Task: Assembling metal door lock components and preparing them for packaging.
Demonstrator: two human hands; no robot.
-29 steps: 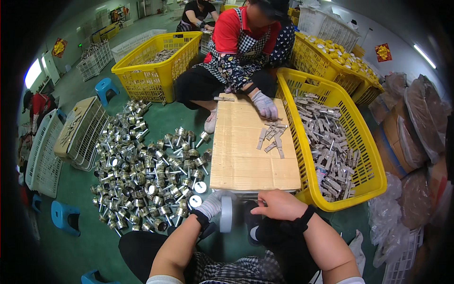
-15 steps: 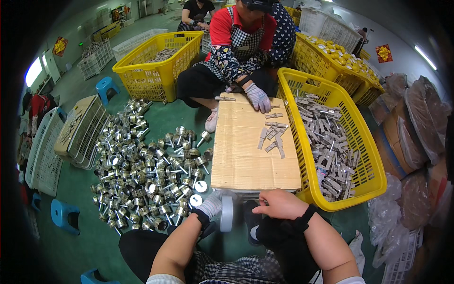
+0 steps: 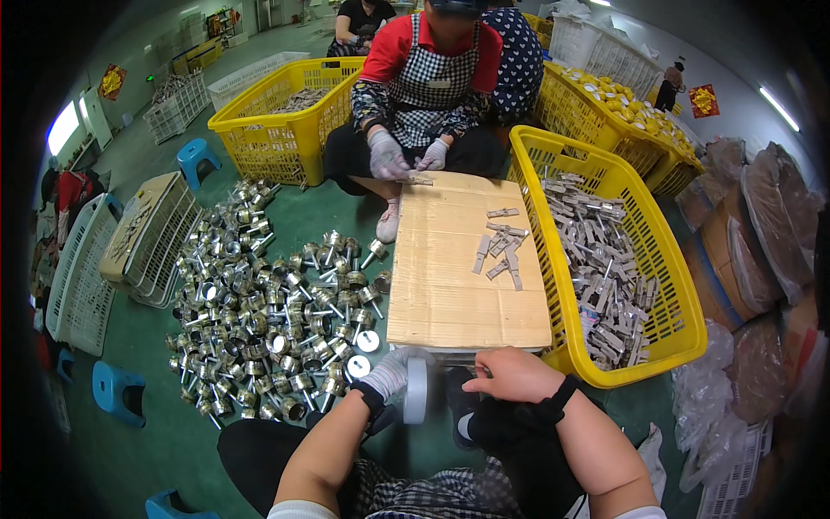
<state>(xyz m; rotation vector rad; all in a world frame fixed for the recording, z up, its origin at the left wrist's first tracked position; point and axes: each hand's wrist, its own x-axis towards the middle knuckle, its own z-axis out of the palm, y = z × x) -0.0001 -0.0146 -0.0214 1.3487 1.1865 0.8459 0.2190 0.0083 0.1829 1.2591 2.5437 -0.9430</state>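
My left hand [image 3: 386, 375], in a white glove, grips a round white-and-silver metal part [image 3: 417, 390] just below the near edge of the brown cardboard sheet [image 3: 450, 285]. Beside that part, my bare right hand [image 3: 512, 374] rests with its fingers curled at the cardboard's near edge; whether it holds anything cannot be seen. Several flat grey metal strips [image 3: 500, 251] lie on the cardboard. A person in a checked apron sits across from me, their gloved hands [image 3: 405, 159] working on a strip at the far edge.
Many silver cylindrical parts [image 3: 268, 311] are piled on the green floor to my left. A yellow basket [image 3: 664, 346] of grey strips stands on the right, with more yellow baskets [image 3: 275, 130] behind. White crates [image 3: 82, 285] and blue stools [image 3: 121, 391] are far left, and bagged goods [image 3: 761, 259] far right.
The person opposite drew both gloved hands back from the strips in the middle of the cardboard to its far edge. My own hands have barely moved.
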